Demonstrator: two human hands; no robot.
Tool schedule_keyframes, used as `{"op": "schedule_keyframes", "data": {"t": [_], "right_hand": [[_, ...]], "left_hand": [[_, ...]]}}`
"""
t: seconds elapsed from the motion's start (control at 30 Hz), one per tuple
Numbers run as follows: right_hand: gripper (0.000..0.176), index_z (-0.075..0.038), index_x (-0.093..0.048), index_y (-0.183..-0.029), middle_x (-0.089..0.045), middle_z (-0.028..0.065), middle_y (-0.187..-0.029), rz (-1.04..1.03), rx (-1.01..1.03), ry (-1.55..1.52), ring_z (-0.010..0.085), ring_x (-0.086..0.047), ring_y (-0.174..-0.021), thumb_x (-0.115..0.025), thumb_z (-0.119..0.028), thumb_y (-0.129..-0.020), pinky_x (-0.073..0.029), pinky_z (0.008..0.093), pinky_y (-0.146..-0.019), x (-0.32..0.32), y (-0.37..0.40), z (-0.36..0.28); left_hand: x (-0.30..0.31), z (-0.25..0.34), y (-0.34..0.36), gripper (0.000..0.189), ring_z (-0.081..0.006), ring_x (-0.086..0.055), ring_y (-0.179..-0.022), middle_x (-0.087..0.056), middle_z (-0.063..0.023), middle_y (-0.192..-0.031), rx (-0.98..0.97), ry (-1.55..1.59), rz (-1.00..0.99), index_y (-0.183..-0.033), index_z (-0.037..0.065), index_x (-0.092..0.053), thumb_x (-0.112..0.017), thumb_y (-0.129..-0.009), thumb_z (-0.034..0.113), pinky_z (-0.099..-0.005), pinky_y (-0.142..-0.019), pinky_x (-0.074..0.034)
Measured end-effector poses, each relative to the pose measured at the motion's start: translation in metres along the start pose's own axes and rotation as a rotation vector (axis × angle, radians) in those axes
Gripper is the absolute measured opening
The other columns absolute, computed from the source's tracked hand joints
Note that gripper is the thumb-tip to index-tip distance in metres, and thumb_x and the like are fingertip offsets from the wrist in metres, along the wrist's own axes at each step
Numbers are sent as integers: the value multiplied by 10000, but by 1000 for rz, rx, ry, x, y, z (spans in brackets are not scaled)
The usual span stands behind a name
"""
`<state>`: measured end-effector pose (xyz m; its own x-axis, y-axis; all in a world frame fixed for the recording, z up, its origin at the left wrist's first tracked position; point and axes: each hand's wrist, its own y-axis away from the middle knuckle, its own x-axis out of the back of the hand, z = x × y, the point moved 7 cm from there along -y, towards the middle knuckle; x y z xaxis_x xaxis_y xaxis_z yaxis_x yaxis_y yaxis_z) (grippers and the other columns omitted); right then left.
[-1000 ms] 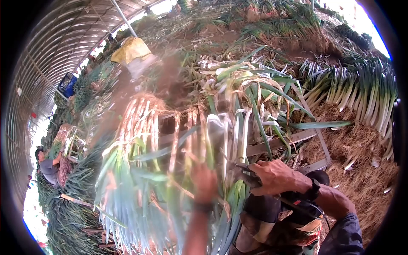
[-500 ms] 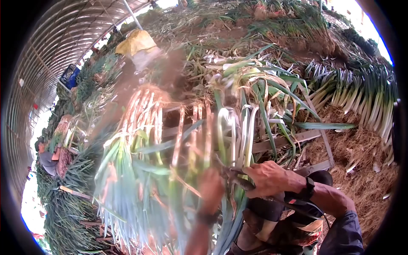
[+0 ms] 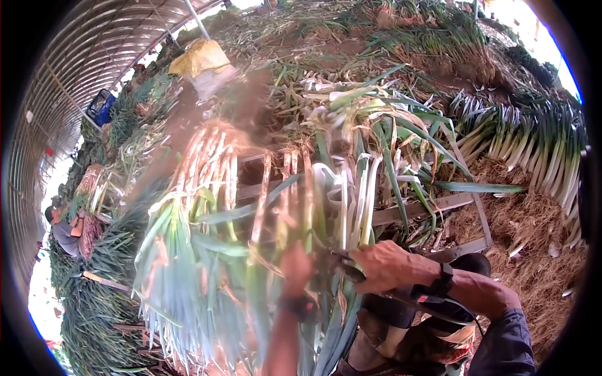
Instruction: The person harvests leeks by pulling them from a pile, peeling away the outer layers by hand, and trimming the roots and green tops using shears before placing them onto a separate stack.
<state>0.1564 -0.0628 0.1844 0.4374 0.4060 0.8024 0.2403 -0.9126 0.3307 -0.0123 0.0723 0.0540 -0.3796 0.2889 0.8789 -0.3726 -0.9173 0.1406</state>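
Soil-streaked green onions [image 3: 260, 200] lie side by side, roots away from me and green leaves toward me. My left hand [image 3: 296, 269] is over the leaves and smeared by motion, so its fingers cannot be made out. Just right of it, my right hand [image 3: 382, 266] is closed on a dark tool [image 3: 348, 266], perhaps a knife or cutter, whose tip is blurred. Peeled white-stemmed onions [image 3: 360, 200] lie right beyond that hand. At the left is a thick bunch of rooted onions [image 3: 204, 163].
A metal frame [image 3: 451, 202] shows under the onions. Cleaned onions [image 3: 539, 144] line the right, above a heap of roots [image 3: 527, 250]. A yellow sack [image 3: 200, 57] and a blue crate [image 3: 101, 108] stand farther off. Another person [image 3: 66, 235] is at the far left.
My left hand has shifted slightly left, away from the tool. My right hand has moved a little left with the tool still in it.
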Motion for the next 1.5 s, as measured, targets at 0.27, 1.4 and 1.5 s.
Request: {"op": "schedule_keyframes", "data": {"t": [0.27,1.4,1.5], "right_hand": [[537,46,-587,-1051,-649,208,-815,182,-7,-35,392,-662,-708,-733,-367,-739,-523,496,-630,24,-28,14],[442,-224,-563,-1426,-711,91,-797,150,4,-165,162,-596,-493,-533,-315,-994,-457,331,-439,51,-15,31],[374,-206,-605,-1347,-710,135,-780,233,72,-110,282,-678,-575,-528,-324,-1000,-542,432,-552,48,14,17]], "left_hand": [[-1,14,-6,493,-435,-645,-1063,-652,-269,-1163,0,-28,-37,-1152,-13,-609,-706,-797,315,-515,-931,-502],[-16,-6,-25,544,-312,-690,-948,-710,-211,-1019,-141,119,-71,-1199,-65,-597,-746,-831,307,-395,-819,-533],[-45,-38,-28,551,-291,-660,-1038,-679,-225,-1086,-249,576,-65,-1222,-89,-580,-719,-855,297,-379,-897,-507]]}}
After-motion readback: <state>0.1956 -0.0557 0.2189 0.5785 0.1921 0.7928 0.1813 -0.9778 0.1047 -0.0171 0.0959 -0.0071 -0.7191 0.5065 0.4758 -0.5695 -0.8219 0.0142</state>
